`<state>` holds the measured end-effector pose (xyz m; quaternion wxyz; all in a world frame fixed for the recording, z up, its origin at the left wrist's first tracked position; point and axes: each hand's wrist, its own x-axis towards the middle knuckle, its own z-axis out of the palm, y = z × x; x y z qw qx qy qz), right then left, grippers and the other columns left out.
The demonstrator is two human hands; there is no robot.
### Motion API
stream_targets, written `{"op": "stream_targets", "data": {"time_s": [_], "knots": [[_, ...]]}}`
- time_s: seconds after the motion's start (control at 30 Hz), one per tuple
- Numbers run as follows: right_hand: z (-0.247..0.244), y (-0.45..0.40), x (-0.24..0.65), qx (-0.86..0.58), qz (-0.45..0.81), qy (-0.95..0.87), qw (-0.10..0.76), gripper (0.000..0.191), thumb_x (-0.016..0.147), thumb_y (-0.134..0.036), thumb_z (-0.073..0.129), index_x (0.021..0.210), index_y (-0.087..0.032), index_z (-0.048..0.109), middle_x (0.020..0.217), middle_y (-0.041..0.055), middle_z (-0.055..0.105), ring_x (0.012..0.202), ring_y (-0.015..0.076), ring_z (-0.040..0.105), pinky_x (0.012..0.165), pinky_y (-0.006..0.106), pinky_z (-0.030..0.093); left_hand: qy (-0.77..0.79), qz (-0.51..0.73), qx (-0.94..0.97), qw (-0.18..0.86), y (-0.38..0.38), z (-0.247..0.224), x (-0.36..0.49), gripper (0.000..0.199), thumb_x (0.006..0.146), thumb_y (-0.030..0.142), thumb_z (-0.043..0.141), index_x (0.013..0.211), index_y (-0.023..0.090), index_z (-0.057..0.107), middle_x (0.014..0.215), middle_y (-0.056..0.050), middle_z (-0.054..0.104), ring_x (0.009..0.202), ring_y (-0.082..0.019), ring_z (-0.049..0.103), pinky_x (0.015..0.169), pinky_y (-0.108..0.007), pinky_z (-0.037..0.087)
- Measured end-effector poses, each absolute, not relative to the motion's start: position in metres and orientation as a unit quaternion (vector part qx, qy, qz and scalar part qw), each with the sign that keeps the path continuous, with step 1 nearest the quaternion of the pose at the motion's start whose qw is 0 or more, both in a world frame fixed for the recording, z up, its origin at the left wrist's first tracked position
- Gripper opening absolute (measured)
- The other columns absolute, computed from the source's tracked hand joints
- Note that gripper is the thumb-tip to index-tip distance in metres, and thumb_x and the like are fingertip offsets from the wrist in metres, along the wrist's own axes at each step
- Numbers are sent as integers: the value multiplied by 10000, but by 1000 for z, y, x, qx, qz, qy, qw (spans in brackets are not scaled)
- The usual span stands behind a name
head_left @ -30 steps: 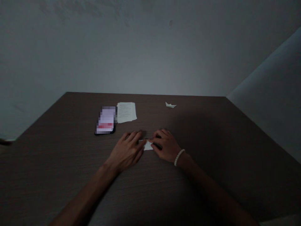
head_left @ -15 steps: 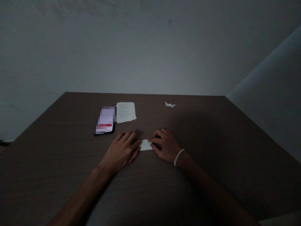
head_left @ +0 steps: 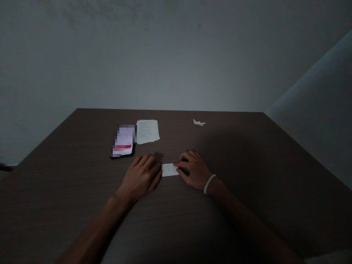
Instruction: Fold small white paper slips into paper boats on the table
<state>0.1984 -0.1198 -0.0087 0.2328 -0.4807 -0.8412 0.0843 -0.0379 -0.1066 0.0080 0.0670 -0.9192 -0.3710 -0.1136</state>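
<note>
A small piece of printed white paper (head_left: pixel 169 169) lies on the table between my two hands. My right hand (head_left: pixel 193 169), with a beaded bracelet (head_left: pixel 209 184) at the wrist, pinches its right end between thumb and index finger. At the left end is my left hand (head_left: pixel 143 173), palm down with bent fingers closed together; thumb and fingertips touch the paper's edge, and the fingertips are partly hidden. The paper looks flat, with lines of print facing up.
Beyond my left hand lies a phone (head_left: pixel 123 141) with a lit, blurred screen. A stack of printed paper sheets (head_left: pixel 147 131) sits against its right side. Farther back stands a small folded paper boat (head_left: pixel 199 123). A wall (head_left: pixel 176 66) rises behind the brown table (head_left: pixel 154 227).
My left hand has slid slightly left, and more of the paper's left part shows. The right hand keeps its place on the right end.
</note>
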Motion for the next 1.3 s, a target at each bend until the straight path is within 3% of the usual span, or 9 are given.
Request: {"op": "stream_targets", "data": {"time_s": [0.17, 0.57, 0.73, 0.9, 1.3], "knots": [[-7, -120, 199, -481, 86, -841, 232, 194, 858, -257, 617, 1036, -271, 694, 1012, 38, 591, 965, 211, 483, 838, 373, 351, -361, -148, -920, 37, -105, 3, -40, 315, 929, 333, 471, 1164, 193, 628, 1194, -123, 568, 1061, -288, 511, 885, -456, 442], [-7, -121, 196, -501, 100, -822, 252, 181, 815, -210, 657, 986, -251, 701, 1015, 38, 590, 981, 204, 492, 863, 364, 371, -379, -164, -910, -27, -108, 4, -36, 308, 895, 349, 532, 1138, 202, 650, 1233, -118, 557, 1097, -288, 504, 904, -463, 445], [-5, -121, 183, -545, 90, -787, 273, 40, 811, -248, 675, 842, -231, 693, 942, 28, 604, 936, 195, 510, 844, 354, 381, -378, -175, -908, -36, -109, 6, -36, 282, 912, 345, 511, 1094, 210, 679, 1220, -114, 557, 1106, -288, 499, 880, -456, 451], [-6, -117, 161, -608, 67, -736, 289, 155, 797, -321, 694, 700, -213, 638, 886, 36, 608, 921, 211, 517, 816, 357, 378, -383, -176, -906, -36, -110, 6, -37, 280, 923, 340, 492, 1078, 215, 689, 1193, -110, 559, 1080, -277, 502, 873, -450, 448], [-9, -116, 139, -680, 47, -664, 307, 192, 721, -361, 739, 653, -231, 616, 846, 40, 602, 931, 246, 500, 801, 379, 350, -385, -187, -903, -35, -110, 5, -36, 276, 904, 319, 514, 1094, 221, 689, 1163, -113, 561, 1070, -275, 497, 871, -450, 447]]}}
